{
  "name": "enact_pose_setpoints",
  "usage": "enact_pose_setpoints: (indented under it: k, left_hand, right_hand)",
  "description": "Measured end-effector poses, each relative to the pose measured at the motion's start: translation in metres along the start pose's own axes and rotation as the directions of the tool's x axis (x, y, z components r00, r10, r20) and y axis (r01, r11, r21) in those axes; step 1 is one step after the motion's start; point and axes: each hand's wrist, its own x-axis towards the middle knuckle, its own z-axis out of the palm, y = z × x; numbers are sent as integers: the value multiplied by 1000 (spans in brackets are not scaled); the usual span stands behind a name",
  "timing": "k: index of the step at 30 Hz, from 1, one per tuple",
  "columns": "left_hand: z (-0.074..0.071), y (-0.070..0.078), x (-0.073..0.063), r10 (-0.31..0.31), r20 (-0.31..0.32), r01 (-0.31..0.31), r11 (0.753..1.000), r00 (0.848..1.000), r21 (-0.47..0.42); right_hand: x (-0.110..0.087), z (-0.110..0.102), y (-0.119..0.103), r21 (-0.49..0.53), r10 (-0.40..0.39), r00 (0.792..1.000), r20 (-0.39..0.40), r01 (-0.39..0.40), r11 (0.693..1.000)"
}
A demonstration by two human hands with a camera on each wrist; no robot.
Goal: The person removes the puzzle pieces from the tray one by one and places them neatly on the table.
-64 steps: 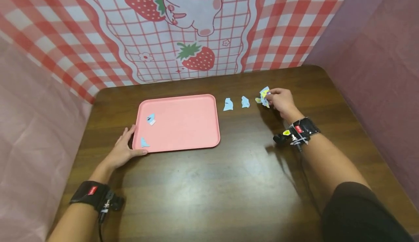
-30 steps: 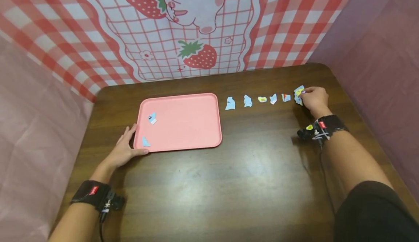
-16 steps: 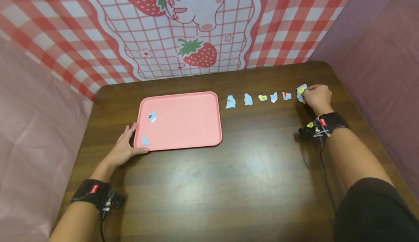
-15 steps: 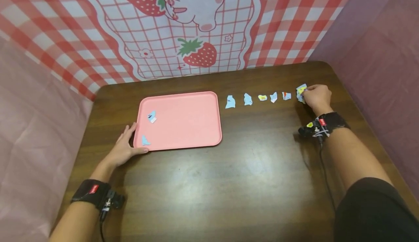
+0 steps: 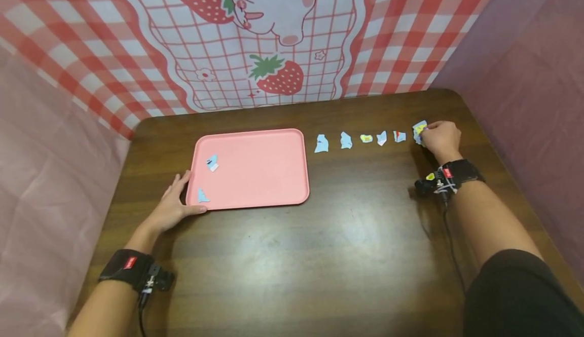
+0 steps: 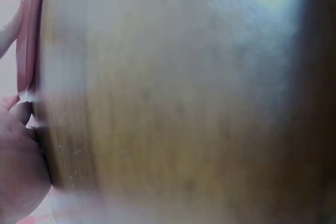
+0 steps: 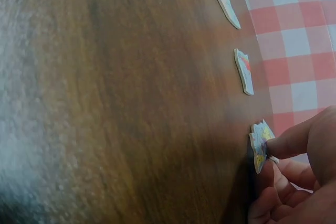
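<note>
A pink tray [image 5: 251, 170] lies on the left of the table, with two jagged light-blue card pieces on it, one [image 5: 212, 163] higher and one [image 5: 203, 195] by its near-left corner. My left hand [image 5: 170, 210] rests against that corner, thumb along the near rim, fingers spread beside the left side. At the far right, my right hand [image 5: 442, 138] pinches jagged picture pieces [image 7: 261, 142], blue with yellow and purple print, between thumb and fingers, low over the tabletop. In the right wrist view they look like overlapping thin card.
A row of jagged pieces runs from the tray to my right hand: two plain blue ones [image 5: 321, 143], a yellow one [image 5: 366, 138], a pale blue one [image 5: 381, 138] and a red-marked one [image 5: 399, 136]. A checked strawberry cloth [image 5: 278, 33] hangs behind the table [image 5: 292, 266].
Over two seconds my right hand has moved right along the row; the yellow, pale blue and red-marked pieces now lie apart behind it. It has hardly moved lately. The left hand stays put.
</note>
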Motion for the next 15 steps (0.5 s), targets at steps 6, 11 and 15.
enact_pose_setpoints:
  k: [6, 11, 15]
  left_hand:
    - [1, 0, -1, 1, -1, -1, 1000, 1000, -3]
    - [5, -4, -3, -1, 3, 1, 1000, 1000, -10]
    - [3, -2, -1, 22, -16, -22, 1000, 1000, -12]
  right_hand:
    - [-2, 3, 0, -6, -22, 999, -24, 22, 1000]
    - [-6, 5, 3, -25, -19, 1000, -13, 19, 1000]
    - [-4, 3, 1, -15, -13, 1000, -13, 13, 1000]
